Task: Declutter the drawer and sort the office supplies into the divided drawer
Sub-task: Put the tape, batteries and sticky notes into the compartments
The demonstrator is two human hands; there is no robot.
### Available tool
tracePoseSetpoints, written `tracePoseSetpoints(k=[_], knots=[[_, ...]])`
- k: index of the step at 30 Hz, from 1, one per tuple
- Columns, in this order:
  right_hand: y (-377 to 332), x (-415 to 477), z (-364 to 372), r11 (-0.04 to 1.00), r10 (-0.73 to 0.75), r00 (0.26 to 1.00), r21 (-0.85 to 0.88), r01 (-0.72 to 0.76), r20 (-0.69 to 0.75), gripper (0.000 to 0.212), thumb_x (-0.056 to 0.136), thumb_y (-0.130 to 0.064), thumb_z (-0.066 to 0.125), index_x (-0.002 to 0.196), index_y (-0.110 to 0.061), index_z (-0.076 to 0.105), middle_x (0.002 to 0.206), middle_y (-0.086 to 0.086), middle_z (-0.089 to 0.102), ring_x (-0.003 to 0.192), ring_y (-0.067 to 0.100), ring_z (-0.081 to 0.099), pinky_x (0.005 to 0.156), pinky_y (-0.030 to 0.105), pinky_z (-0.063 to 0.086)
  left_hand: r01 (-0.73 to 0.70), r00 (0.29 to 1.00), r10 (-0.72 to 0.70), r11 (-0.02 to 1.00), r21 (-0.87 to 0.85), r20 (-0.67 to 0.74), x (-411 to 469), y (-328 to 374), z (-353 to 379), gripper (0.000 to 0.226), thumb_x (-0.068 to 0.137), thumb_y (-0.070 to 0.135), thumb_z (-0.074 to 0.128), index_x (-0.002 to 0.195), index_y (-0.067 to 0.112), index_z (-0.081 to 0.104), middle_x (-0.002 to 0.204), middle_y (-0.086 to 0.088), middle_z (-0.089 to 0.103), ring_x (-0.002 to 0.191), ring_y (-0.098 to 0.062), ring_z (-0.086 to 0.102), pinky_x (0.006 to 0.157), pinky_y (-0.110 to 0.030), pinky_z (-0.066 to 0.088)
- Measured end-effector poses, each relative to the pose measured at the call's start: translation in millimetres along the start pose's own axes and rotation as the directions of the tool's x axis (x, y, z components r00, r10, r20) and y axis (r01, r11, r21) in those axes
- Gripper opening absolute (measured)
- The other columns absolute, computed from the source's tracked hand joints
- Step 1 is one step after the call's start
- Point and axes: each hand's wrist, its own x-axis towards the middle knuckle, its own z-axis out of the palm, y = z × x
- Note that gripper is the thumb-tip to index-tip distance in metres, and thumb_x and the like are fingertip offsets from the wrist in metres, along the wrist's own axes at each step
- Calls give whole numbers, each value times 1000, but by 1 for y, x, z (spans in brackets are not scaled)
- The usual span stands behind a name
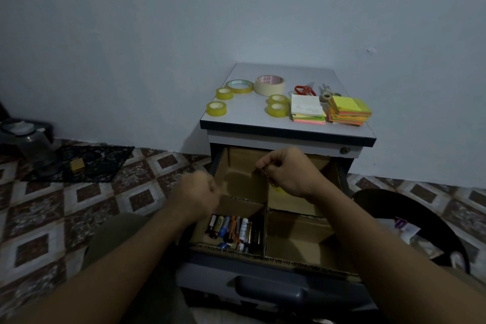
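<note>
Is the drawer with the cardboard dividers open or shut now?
Open: the drawer is pulled out from the cabinet, and its batteries and dividers show from above.
</note>
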Motion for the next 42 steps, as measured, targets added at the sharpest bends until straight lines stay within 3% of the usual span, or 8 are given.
tracePoseSetpoints(k=[5, 8, 11, 15, 19, 24, 35, 42], knots=[[-8, -18, 17, 999, -5, 991, -52, 12, 131, 19, 95, -13, 57, 108, -22, 68, 105, -6, 65, 92, 6, 62, 85, 27, 55, -11, 999, 7, 994, -108, -36, 22, -29, -27, 22, 92, 21, 63, 72, 14, 70, 67, -3, 70, 67, -21, 70, 69, -42, 60], [-12, -28, 38, 1000, 17, 948, -14, -13, 319, 27, 91, -12, 62, 117, -20, 63, 106, -4, 64, 90, 10, 66, 73, 23, 57, 15, 1000, -11, 984, -177, 24, 32, -33, -26, 20, 92, 17, 62, 75, 17, 72, 64, 3, 70, 60, -16, 66, 62, -33, 55], [-6, -27, 64, 982, 28, 932, -182, 41, 361, 37, 91, -8, 63, 127, -19, 60, 114, 1, 64, 86, 11, 67, 64, 19, 56, 30, 998, -17, 973, -227, 57, 39, -33, -24, 18, 93, 17, 63, 78, 12, 73, 63, 4, 70, 54, -12, 65, 57, -27, 50], [3, -18, 94, 861, 45, 925, -484, 155, 376, 30, 87, -4, 63, 116, -8, 64, 109, 14, 66, 91, 24, 65, 65, 27, 54, 48, 997, -31, 962, -270, 67, 39, -34, -24, 19, 95, 15, 60, 83, 8, 72, 67, 0, 70, 51, -9, 66, 50, -22, 46], [0, -12, 105, 770, 78, 911, -605, 202, 404, 34, 90, -5, 61, 123, -4, 55, 117, 19, 58, 101, 31, 61, 75, 33, 50, 43, 996, -22, 963, -266, 85, 39, -34, -24, 20, 97, 15, 58, 88, 4, 72, 74, 7, 68, 60, -14, 69, 48, -20, 44], [-3, -11, 110, 651, 71, 899, -703, 286, 432, 31, 96, -12, 56, 125, -3, 53, 126, 21, 53, 114, 34, 56, 90, 41, 50, 43, 994, -15, 963, -267, 106, 41, -35, -22, 21, 97, 19, 59, 83, 10, 72, 76, -10, 74, 71, -25, 71, 54, -23, 45], [10, -12, 107, 647, -3, 904, -688, 328, 428, 28, 98, -16, 53, 124, -6, 53, 125, 19, 54, 114, 33, 57, 91, 41, 50, 32, 995, -4, 963, -266, 104, 40, -32, -21, 24, 97, 21, 61, 80, 8, 72, 78, -14, 74, 65, -21, 67, 55, -24, 45], [16, -10, 101, 709, -87, 927, -631, 315, 364, 38, 95, -20, 57, 133, -17, 53, 115, 13, 61, 102, 30, 63, 79, 40, 56, 0, 996, 20, 969, -248, 81, 37, -30, -22, 24, 96, 19, 62, 79, 5, 72, 76, -11, 73, 67, -23, 69, 58, -24, 51]])
